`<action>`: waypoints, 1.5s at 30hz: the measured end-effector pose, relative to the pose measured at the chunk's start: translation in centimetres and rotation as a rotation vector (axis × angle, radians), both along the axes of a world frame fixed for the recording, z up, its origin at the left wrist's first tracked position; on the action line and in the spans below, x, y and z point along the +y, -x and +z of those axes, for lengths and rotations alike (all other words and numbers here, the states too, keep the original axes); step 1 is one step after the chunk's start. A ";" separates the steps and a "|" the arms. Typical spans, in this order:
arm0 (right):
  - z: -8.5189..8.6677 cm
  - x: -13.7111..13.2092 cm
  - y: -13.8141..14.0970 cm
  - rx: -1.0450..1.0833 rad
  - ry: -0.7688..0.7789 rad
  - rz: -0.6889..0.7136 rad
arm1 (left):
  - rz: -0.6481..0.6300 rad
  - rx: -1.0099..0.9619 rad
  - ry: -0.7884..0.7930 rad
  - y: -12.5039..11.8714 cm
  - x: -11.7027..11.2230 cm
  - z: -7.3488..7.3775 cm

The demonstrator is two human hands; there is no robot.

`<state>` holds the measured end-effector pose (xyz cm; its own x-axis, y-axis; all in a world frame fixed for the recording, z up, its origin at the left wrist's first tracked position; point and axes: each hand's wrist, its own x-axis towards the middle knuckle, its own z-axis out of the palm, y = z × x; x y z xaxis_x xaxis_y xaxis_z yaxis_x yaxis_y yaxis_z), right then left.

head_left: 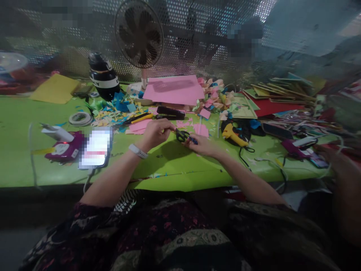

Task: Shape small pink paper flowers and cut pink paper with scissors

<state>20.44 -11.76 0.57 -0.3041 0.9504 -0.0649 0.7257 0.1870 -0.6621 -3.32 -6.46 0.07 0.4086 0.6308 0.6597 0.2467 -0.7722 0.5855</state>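
Observation:
My left hand [160, 131], with a pale watch on the wrist, is closed in a pinch; its fingertips meet one end of the black scissors [182, 135]. Whether the fingers hold the scissors or some small thing beside them is unclear. On the other side of the scissors' loops, my right hand [203, 145] is closed too, with a small dark-blue patterned piece [193, 140] between its fingers. Its fingertips come close to the loops. Just beyond both hands lie pink paper pieces [197, 129], a black stapler [170, 113] and a yellow-black cutter [141, 117].
A lit phone [96, 147] and a purple device [65, 147] lie left. A yellow glue gun [234, 134] with cable lies right. Behind are paper scraps [113, 116], a pink sheet [173, 89], a bottle [104, 77] and a fan [139, 34]. Another person's hand [334, 156] is far right.

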 end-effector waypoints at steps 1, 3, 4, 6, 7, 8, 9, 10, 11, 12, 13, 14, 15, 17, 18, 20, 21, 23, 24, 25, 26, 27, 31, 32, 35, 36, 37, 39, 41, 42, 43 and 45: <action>0.1 0.1 0.0 0.079 0.015 -0.034 | -0.007 -0.018 0.093 -0.1 -0.1 0.1; 0.6 0.4 0.1 0.270 0.084 -0.093 | -0.047 -0.076 0.373 -0.5 -0.3 0.3; 0.9 0.6 0.2 0.365 0.133 -0.106 | -0.089 -0.120 0.544 -0.6 -0.4 0.4; 1.6 1.0 0.6 0.513 0.224 -0.085 | -0.204 -0.233 0.878 -0.9 -0.5 0.6; 1.9 1.2 0.9 0.557 0.250 -0.068 | -0.261 -0.293 1.011 -1.0 -0.6 0.6; 2.3 1.4 1.2 0.582 0.258 -0.056 | -0.307 -0.345 1.112 -1.1 -0.6 0.7; 2.5 1.6 1.5 0.592 0.249 -0.057 | -0.340 -0.382 1.184 -1.1 -0.7 0.8; 2.7 1.7 1.8 0.590 0.234 -0.065 | -0.360 -0.402 1.233 -1.1 -0.7 0.8; 2.8 1.9 2.1 0.581 0.218 -0.074 | -0.371 -0.411 1.266 -1.1 -0.8 0.9; 2.9 2.1 2.3 0.571 0.201 -0.080 | -0.371 -0.416 1.288 -1.1 -0.8 0.9; 2.8 2.2 2.6 0.565 0.179 -0.085 | -0.364 -0.423 1.304 -1.0 -0.8 1.0; 2.6 2.4 2.7 0.562 0.149 -0.088 | -0.349 -0.434 1.316 -1.0 -0.8 1.1; 2.4 2.6 2.9 0.558 0.106 -0.090 | -0.331 -0.452 1.331 -1.0 -0.9 1.2; 1.9 2.8 3.1 0.548 -0.009 -0.105 | -0.305 -0.481 1.378 -1.0 -1.0 1.5; 1.6 2.9 3.1 0.542 -0.068 -0.119 | -0.299 -0.489 1.403 -1.0 -1.0 1.7; 1.1 3.0 3.3 0.535 -0.163 -0.164 | -0.281 -0.501 1.432 -1.1 -1.2 2.0; 0.9 3.1 3.3 0.539 -0.197 -0.192 | -0.268 -0.504 1.435 -1.2 -1.4 2.2; 0.5 3.1 3.5 0.552 -0.241 -0.244 | -0.247 -0.500 1.432 -1.4 -1.5 2.2; 0.3 3.1 3.6 0.557 -0.255 -0.263 | -0.249 -0.495 1.432 -1.5 -1.6 2.2; 0.2 3.1 3.7 0.561 -0.264 -0.275 | -0.258 -0.490 1.431 -1.6 -1.6 2.0; 0.2 3.1 3.8 0.565 -0.269 -0.284 | -0.271 -0.489 1.425 -1.7 -1.7 1.9; 0.1 3.1 3.9 0.567 -0.272 -0.293 | -0.286 -0.493 1.412 -1.7 -1.6 1.7; 0.2 2.9 4.0 0.581 -0.281 -0.357 | -0.323 -0.498 1.344 -1.6 -1.5 1.0; 0.2 2.9 4.0 0.586 -0.285 -0.375 | -0.324 -0.490 1.336 -1.6 -1.4 0.9; 0.1 3.0 3.9 0.602 -0.291 -0.402 | -0.317 -0.467 1.325 -1.4 -1.3 0.7; 0.1 3.0 3.9 0.605 -0.294 -0.404 | -0.317 -0.460 1.322 -1.4 -1.3 0.6; 0.0 3.0 3.9 0.605 -0.298 -0.402 | -0.319 -0.454 1.320 -1.4 -1.2 0.5; -0.2 3.0 4.0 0.596 -0.311 -0.396 | -0.318 -0.456 1.310 -1.4 -1.2 0.4; -0.2 3.0 4.0 0.578 -0.314 -0.388 | -0.312 -0.472 1.281 -1.4 -1.2 0.1; -0.2 3.0 4.0 0.569 -0.314 -0.388 | -0.308 -0.481 1.258 -1.4 -1.1 0.0; -0.1 3.0 3.9 0.558 -0.313 -0.384 | -0.303 -0.489 1.230 -1.4 -1.1 -0.1; 0.3 2.7 3.6 0.520 -0.325 -0.360 | -0.278 -0.502 1.172 -1.4 -1.0 -0.1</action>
